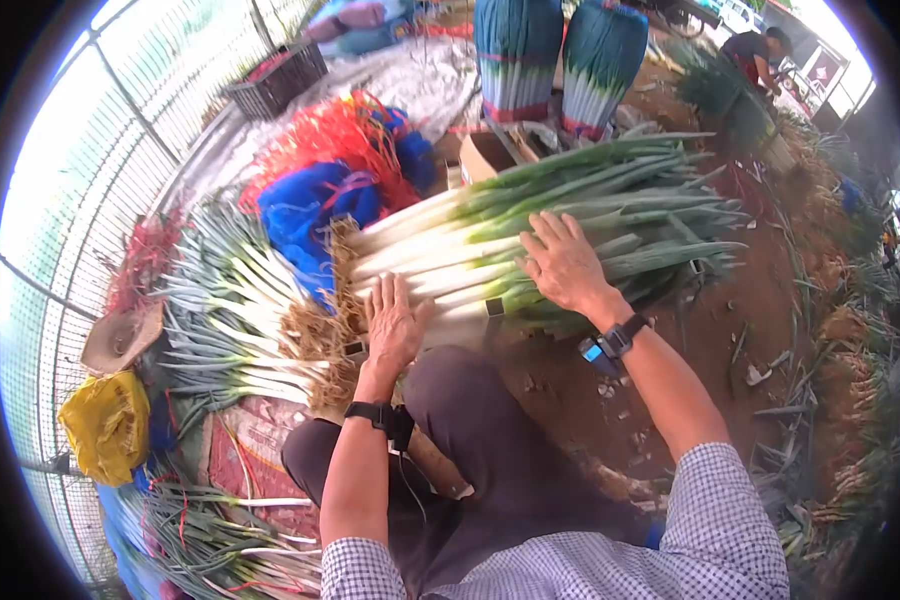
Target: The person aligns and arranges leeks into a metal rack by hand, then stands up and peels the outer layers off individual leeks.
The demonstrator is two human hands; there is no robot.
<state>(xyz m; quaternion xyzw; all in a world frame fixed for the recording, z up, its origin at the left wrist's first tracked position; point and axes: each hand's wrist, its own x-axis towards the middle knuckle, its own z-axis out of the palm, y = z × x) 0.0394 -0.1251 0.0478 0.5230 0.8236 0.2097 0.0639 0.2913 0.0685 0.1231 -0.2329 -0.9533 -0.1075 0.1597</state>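
A thick layer of long green onions (560, 205) lies in front of my knees, roots to the left and green leaves to the right. My left hand (395, 325) rests flat on the white stalks close to the brown roots (345, 265), its fingers stretched out. Farther right, my right hand (567, 265) lies palm down on the onions where white turns to green, with its fingers spread. Dark metal bracket ends (495, 307) show at the near side of the layer. What supports the onions underneath is mostly hidden.
More green onions (240, 325) are piled at the left. Behind are blue netting (315, 200), red plastic ties (320, 140), a cardboard box (485, 157) and two wrapped onion bundles (518, 60). A yellow bag (107, 425) and straw hat (122, 338) sit by the mesh fence. Another person (755, 55) is far right.
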